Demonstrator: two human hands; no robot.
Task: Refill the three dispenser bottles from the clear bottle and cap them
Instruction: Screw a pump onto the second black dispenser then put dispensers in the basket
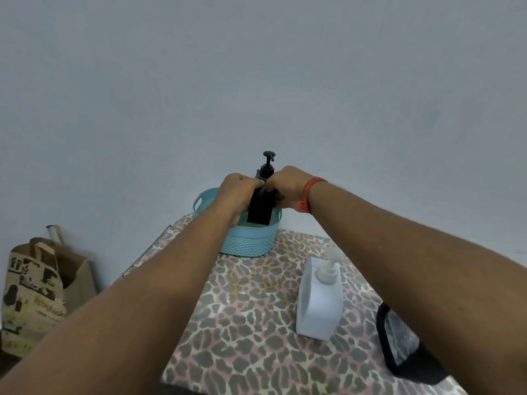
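Note:
A black pump dispenser bottle [260, 210] stands in a light blue basket [248, 242] at the far end of the leopard-print table. My left hand [236, 192] grips its upper left side and my right hand [288, 185] grips its upper right side, just below the pump head. A white pump dispenser bottle [320, 297] stands upright on the table, nearer and to the right, apart from both hands. No clear bottle shows in the view.
A black-framed object [399, 343] lies at the table's right edge. A brown paper bag [40, 292] stands on the floor to the left. A plain wall rises right behind the basket.

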